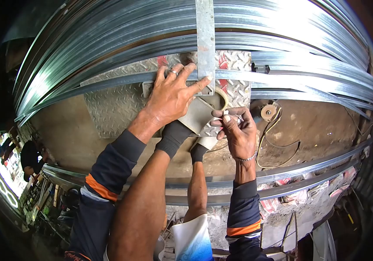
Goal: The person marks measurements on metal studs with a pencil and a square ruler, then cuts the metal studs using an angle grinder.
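Note:
My left hand (171,93) lies spread over a long metal channel (125,80), its fingers at the edge of a flat metal bar (205,43) that crosses the channel. Just right of the bar's lower end, my right hand (238,128) pinches a small pale piece (226,113) between thumb and fingers; what exactly it is cannot be made out. A pale curved strip (225,99) shows beside its fingertips. Beneath both hands is a diamond-patterned metal plate (108,111). A foot in a sandal (197,114) rests on the plate under the bar's end.
Long shiny metal channels (121,30) are stacked across the top. A grinder disc (267,112) with a yellowish cord (262,150) lies on the ground at right. More channels (291,174) run behind my legs. Another person (30,158) is at far left.

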{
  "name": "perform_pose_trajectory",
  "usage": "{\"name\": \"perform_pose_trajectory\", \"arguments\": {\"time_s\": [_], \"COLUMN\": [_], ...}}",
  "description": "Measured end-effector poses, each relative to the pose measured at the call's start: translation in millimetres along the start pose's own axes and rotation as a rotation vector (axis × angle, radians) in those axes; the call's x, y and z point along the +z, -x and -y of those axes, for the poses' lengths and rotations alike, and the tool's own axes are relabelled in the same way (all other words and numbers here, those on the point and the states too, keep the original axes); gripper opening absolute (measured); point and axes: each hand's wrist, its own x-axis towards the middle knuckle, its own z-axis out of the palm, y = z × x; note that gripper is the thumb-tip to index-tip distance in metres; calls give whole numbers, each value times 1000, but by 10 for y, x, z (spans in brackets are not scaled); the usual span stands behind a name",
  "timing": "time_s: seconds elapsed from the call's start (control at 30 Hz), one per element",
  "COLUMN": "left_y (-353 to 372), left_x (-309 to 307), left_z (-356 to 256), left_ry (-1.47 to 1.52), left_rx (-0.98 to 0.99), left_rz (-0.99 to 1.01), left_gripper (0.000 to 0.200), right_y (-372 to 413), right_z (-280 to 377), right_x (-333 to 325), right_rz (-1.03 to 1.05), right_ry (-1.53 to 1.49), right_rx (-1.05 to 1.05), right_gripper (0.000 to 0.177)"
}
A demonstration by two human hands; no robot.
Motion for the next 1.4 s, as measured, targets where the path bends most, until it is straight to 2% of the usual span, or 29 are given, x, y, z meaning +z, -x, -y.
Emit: {"name": "perform_pose_trajectory", "arguments": {"time_s": [0.23, 0.3, 0.37, 0.43, 0.5, 0.57, 0.63, 0.7, 0.83, 1.07, 1.13, 1.17, 1.27, 1.3, 1.37, 1.4], "left_y": [-8, -6, -6, -10, -9, -11, -16, -20, -15, -11, -8, -13, -23, -23, -38, -56], "left_x": [-24, -25, -23, -25, -28, -35, -34, -30, -22, 0, -4, -10, -11, -8, -21, -34], "left_z": [3, 8, 9, 4, 1, -3, -1, 4, 3, 2, -2, -5, -10, -9, -9, 14], "left_ry": [11, 22, 24, 26, 23, 23, 22, 23, 33, 11, 10, 2, 3, 13, 27, 39], "left_rx": [-17, -8, -11, -12, -19, -20, -21, -19, -32, -34, -29, -30, -31, -39, -30, -23], "left_rz": [19, 16, 14, 17, 23, 25, 26, 17, 6, -1, 8, 12, 20, 24, 43, 43], "left_gripper": [62, 62, 62, 63, 63, 64, 64, 66, 65, 62, 62, 62, 63, 63, 64, 65], "right_y": [-233, -338, -405, -492, -539, -605, -702, -804, -875, -898, -923, -919, -896, -859, -723, -588], "right_z": [16, 5, 28, 23, 69, 118, 109, 106, 95, 111, 173, 201, 299, 245, 168, 306], "right_x": [51, 59, 68, 142, 223, 296, 323, 348, 402, 441, 423, 415, 397, 328, 124, 124], "right_rz": [-129, -210, -231, -265, -297, -325, -313, -322, -300, -311, -184, -188, -67, -21, 133, 92], "right_ry": [42, 240, 312, 655, 705, 945, 953, 1173, 1174, 1170, 1181, 1180, 1352, 1529, 1472, 1453], "right_rx": [-55, -209, -189, -424, -433, -517, -536, -630, -687, -681, -737, -734, -591, -513, -413, -366], "right_gripper": [21, 18, 17, 19, 18, 14, 11, 13, 10, 8, 8, 8, 9, 10, 10, 10]}}
